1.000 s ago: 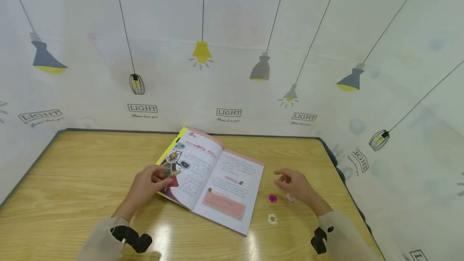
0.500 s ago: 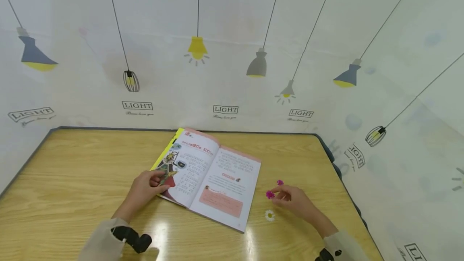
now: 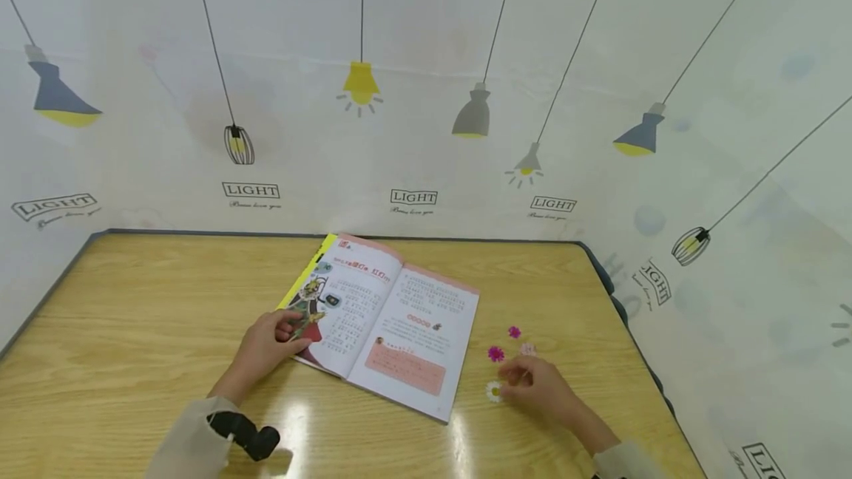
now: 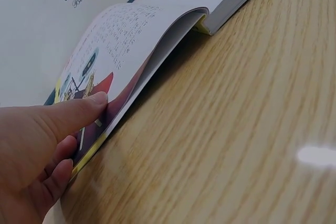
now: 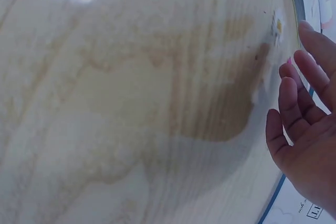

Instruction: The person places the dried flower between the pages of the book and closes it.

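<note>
An open book lies tilted on the wooden table, with a cartoon figure on its left page. At that page's lower left corner, my left hand pinches the book's edge. The left wrist view shows the thumb on top, fingers curled beneath, and the left side lifted off the table. To the right of the book, my right hand hovers with fingertips right at a white flower. In the right wrist view its fingers are loosely bent and apart, holding nothing.
Beyond the right hand lie two magenta flowers, one nearer and one farther, and a pale pink flower. A wall covering printed with lamps rises behind the table's dark far edge.
My right hand has come nearer to me, from above the flowers to beside the white one, uncovering the farther magenta flower and the pale pink one. My left hand keeps its hold on the book.
</note>
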`<action>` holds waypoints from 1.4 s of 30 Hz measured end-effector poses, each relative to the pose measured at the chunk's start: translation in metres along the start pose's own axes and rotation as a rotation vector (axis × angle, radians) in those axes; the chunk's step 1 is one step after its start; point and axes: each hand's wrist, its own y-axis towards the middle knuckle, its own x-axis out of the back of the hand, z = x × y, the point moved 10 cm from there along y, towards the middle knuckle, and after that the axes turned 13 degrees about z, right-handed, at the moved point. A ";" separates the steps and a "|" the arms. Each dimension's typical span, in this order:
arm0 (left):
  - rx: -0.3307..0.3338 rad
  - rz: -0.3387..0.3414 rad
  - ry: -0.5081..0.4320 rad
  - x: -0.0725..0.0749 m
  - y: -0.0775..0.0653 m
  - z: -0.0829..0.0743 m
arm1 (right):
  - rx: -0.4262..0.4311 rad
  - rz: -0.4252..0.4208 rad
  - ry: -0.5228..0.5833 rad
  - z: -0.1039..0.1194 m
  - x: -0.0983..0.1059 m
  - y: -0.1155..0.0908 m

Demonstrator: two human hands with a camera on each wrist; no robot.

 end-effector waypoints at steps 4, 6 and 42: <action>0.003 0.002 0.005 0.000 0.000 0.002 | -0.034 -0.014 0.035 -0.004 -0.004 -0.002; 0.007 0.004 0.006 0.000 0.001 0.003 | -0.049 -0.031 0.042 -0.007 -0.005 -0.002; 0.010 0.003 0.009 -0.003 -0.002 0.003 | -0.146 -0.091 0.027 -0.015 -0.010 0.002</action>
